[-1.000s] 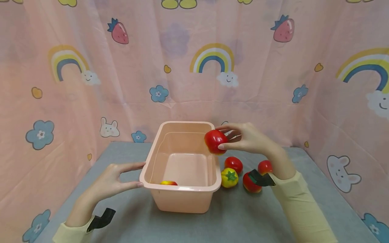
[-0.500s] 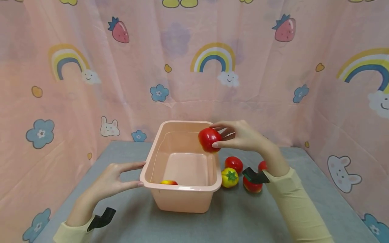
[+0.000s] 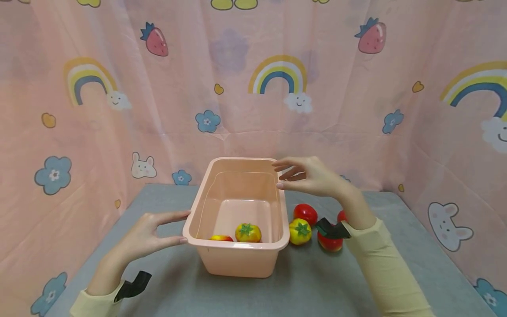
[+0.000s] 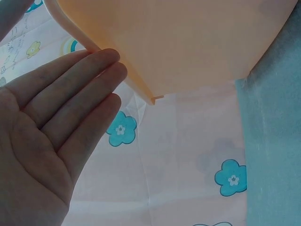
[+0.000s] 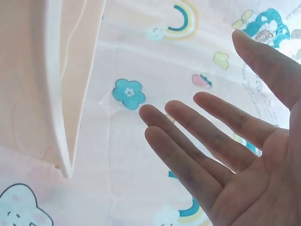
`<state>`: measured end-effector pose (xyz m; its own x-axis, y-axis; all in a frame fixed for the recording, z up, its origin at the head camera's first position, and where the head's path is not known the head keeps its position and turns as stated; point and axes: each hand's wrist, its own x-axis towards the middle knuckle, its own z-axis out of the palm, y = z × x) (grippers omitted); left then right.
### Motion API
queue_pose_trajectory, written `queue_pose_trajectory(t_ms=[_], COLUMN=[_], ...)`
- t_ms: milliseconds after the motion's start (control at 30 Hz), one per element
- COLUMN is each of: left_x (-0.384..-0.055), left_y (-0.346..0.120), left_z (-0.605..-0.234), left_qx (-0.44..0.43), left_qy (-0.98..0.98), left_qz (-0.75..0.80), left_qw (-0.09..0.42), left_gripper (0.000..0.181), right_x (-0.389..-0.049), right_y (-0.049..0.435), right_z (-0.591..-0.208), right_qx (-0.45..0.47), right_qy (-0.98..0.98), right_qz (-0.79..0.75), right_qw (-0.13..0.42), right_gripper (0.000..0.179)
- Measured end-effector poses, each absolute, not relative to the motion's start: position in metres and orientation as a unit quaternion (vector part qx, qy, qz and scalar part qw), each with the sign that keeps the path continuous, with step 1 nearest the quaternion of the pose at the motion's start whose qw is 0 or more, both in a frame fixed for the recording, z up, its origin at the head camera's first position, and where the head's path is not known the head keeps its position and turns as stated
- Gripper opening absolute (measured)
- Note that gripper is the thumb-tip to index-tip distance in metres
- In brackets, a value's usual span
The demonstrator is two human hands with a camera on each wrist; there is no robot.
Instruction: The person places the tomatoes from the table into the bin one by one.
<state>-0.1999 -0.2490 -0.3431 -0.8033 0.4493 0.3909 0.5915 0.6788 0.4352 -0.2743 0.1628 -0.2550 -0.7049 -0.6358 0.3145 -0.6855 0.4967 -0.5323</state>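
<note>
A pink plastic basin [image 3: 241, 259] stands on the grey table. Inside near its front wall lie a yellow-orange toy tomato [image 3: 248, 233] with a green star-shaped top and a red-and-yellow fruit [image 3: 221, 238], mostly hidden by the rim. My left hand [image 3: 144, 237] touches the basin's left rim with thumb and fingertips; in the left wrist view, the fingers [image 4: 89, 89] lie straight against the edge. Over the right rim hovers my right hand [image 3: 313, 176], holding nothing, its fingers [image 5: 207, 146] spread and extended in the right wrist view.
Right of the basin sit a red fruit [image 3: 305, 214], a yellow toy tomato [image 3: 299, 232] with a green top, and a red-and-yellow fruit [image 3: 329, 242]. Another red fruit [image 3: 342, 215] is partly behind the right sleeve. A printed pink curtain [image 3: 253, 132] hangs behind the table.
My right hand moved left over the basin and let go of the red fruit, which now lies inside with its yellow, green-topped side showing. The left hand stayed at the rim.
</note>
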Motion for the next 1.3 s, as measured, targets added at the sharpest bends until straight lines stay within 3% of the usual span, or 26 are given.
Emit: queue_pose_trajectory(t_ms=[1300], left_x=[-0.200], left_y=[-0.248], left_z=[-0.345], left_qx=[-0.288], left_qy=[-0.905], left_qz=[-0.285], left_qw=[0.131], left_gripper=[0.055], right_x=[-0.263], right_y=[0.227], right_z=[-0.311], right_qx=[0.261], right_qy=[-0.900], right_qz=[0.347], right_qw=[0.049], right_gripper=[0.051])
